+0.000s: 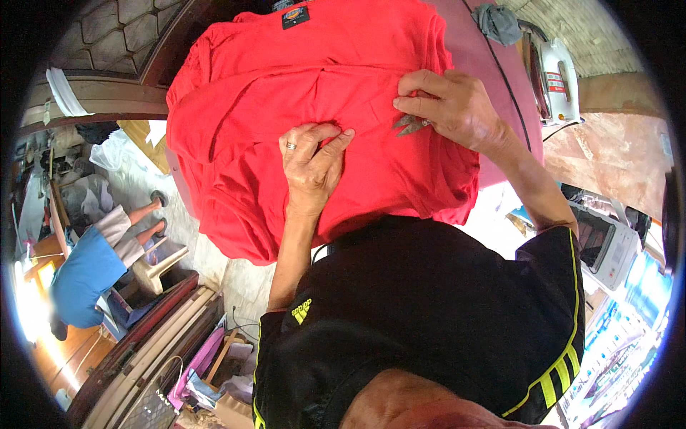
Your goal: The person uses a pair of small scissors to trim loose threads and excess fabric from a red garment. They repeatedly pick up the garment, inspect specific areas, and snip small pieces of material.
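A red garment point(261, 157), creased and bunched, is spread over the pink-covered table in front of me. Near its middle, my left hand point(313, 166) has a ring on one finger and pinches a fold of the cloth between thumb and fingertips. To the right and a little farther off, my right hand point(457, 111) is closed round small thread snips point(409, 126). The snips' pointed metal blades stick out below the fingers. Thumb and forefinger of that hand come together at the cloth; whether they also grip a thread is too small to tell. A black label point(294, 17) lies at the garment's far edge.
A white iron point(559, 79) stands right of the pink table cover point(511, 93), with a dark cord running along the cover. Grey cloth point(497, 24) lies at the far right. At left, a person in blue point(89, 275) is beside a wooden stool point(158, 268).
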A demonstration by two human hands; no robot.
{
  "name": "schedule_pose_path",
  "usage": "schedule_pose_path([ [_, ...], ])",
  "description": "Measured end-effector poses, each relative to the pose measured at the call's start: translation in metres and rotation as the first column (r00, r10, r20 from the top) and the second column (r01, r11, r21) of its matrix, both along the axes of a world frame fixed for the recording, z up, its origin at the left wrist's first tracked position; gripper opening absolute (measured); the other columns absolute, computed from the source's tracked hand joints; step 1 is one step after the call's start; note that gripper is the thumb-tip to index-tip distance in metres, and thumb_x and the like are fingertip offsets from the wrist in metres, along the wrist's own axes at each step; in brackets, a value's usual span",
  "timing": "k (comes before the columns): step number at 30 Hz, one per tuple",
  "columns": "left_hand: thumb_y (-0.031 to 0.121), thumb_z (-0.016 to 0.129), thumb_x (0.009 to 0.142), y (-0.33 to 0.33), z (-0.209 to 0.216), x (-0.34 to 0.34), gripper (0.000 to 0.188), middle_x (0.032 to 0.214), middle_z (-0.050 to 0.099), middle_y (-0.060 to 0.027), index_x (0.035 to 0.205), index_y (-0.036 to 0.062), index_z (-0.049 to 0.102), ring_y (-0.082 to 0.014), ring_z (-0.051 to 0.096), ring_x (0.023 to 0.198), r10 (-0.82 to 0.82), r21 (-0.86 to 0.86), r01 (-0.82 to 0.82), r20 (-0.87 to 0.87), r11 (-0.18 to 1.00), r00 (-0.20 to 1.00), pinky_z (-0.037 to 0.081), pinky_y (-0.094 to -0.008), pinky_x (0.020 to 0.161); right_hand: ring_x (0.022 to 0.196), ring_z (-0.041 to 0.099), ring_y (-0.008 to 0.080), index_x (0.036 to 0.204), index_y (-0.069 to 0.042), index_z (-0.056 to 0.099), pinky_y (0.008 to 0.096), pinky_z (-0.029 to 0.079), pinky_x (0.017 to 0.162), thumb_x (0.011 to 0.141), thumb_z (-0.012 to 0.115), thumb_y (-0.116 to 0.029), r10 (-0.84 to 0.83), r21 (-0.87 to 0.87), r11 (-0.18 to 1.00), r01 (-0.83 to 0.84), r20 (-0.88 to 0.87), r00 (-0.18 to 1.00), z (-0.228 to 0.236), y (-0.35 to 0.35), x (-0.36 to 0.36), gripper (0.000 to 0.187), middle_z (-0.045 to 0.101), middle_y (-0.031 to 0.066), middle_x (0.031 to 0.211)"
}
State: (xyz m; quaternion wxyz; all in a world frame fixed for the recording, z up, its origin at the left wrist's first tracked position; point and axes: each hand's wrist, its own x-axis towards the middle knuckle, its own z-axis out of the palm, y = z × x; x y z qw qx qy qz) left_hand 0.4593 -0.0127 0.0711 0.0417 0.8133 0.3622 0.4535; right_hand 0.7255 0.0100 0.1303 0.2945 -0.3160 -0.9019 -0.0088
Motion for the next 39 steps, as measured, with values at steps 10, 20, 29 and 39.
schedule_pose_path([
  [10, 0.014, 0.081, 0.066, 0.004, 0.012, 0.008, 0.032, 0.082, 0.063, -0.0013, 0.096, 0.0118, 0.071, -0.0191, 0.057, 0.076, 0.01, -0.116, -0.003, 0.063, 0.993, 0.998, 0.036, -0.035, 0.077, 0.075, 0.067, 0.0206, 0.094, -0.008, 0.068, 0.0314, 0.054, 0.06, 0.061, 0.076, 0.001, -0.019, -0.06, 0.998, 0.016, -0.056, 0.998, -0.001, -0.002, -0.002, 0.035, 0.065, 0.0031, 0.095],
  [20, 0.014, 0.074, 0.08, 0.006, 0.047, 0.008, 0.025, 0.077, 0.059, -0.0036, 0.104, 0.01, 0.07, -0.0191, 0.054, 0.072, -0.141, -0.282, 0.129, -0.022, 0.951, 0.99, 0.034, -0.0335, 0.077, 0.075, 0.066, 0.014, 0.105, -0.008, 0.069, 0.0298, 0.052, 0.057, 0.076, 0.071, 0.007, -0.051, -0.31, 0.944, -0.112, -0.473, 0.879, 0.018, 0.005, -0.015, 0.033, 0.065, 0.0046, 0.098],
  [29, 0.013, 0.055, 0.1, 0.009, 0.034, -0.002, 0.019, 0.111, 0.068, -0.0061, 0.115, 0.0037, 0.063, -0.0177, 0.063, 0.105, 0.305, -0.426, 0.794, 0.898, 0.433, 0.316, 0.047, -0.0339, 0.097, 0.077, 0.061, 0.0114, 0.106, 0.001, 0.067, 0.0247, 0.05, 0.069, 0.097, 0.06, -0.011, -0.334, -0.544, 0.838, -0.055, -0.589, 0.735, 0.006, -0.002, -0.026, 0.017, 0.067, 0.0096, 0.087],
  [39, 0.013, 0.053, 0.101, 0.015, 0.027, -0.001, 0.02, 0.109, 0.07, -0.0064, 0.113, 0.0007, 0.064, -0.0128, 0.063, 0.099, 0.354, -0.434, 0.781, 0.889, 0.45, 0.29, 0.048, -0.0288, 0.092, 0.079, 0.069, 0.0189, 0.116, -0.001, 0.062, 0.0284, 0.053, 0.074, 0.093, 0.057, -0.002, -0.352, -0.609, 0.792, 0.034, -0.411, 0.841, 0.024, -0.021, -0.046, 0.023, 0.069, 0.0116, 0.086],
])
